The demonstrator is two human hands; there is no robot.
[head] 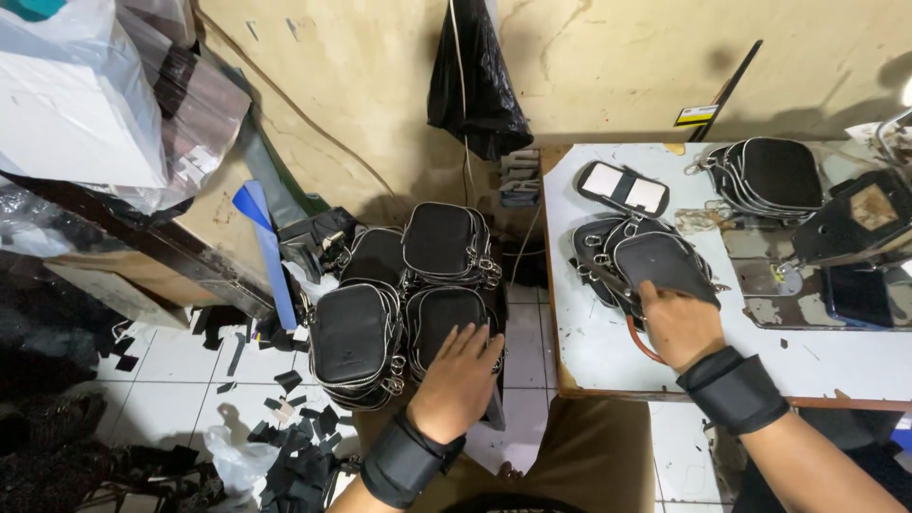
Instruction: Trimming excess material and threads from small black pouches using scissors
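1. Black pouch point(665, 264) lies on top of a small heap of like pouches on the pale worktable point(608, 351), near its left edge, and my right hand point(679, 328) sits at the pouch's near end with the fingers curled onto it; I cannot tell from here whether they are pinching it or only resting.
2. My left hand point(463, 375) is spread flat, fingers open, on the nearest of the stacked black pouches point(445, 323) piled low to my left over the tiled floor point(180, 370). It presses down and grips nothing.
3. The hands are well apart, one on each pile, each with a black wrist band.
4. I judge the pouch light, soft-sided and a little springy, with a smoothish leather-like face that could slide off its neighbours. The silver zipper runs and metal rings at the sides look like the firm parts.
5. The best hold, I think, is at the edge by the zipper seam or a ring, thumb on top and fingers beneath, not on the slick middle.
6. Further back on the table lie an open flat piece point(622, 188) with pale panels and another pouch stack point(765, 176); black offcuts point(304, 456) litter the floor.
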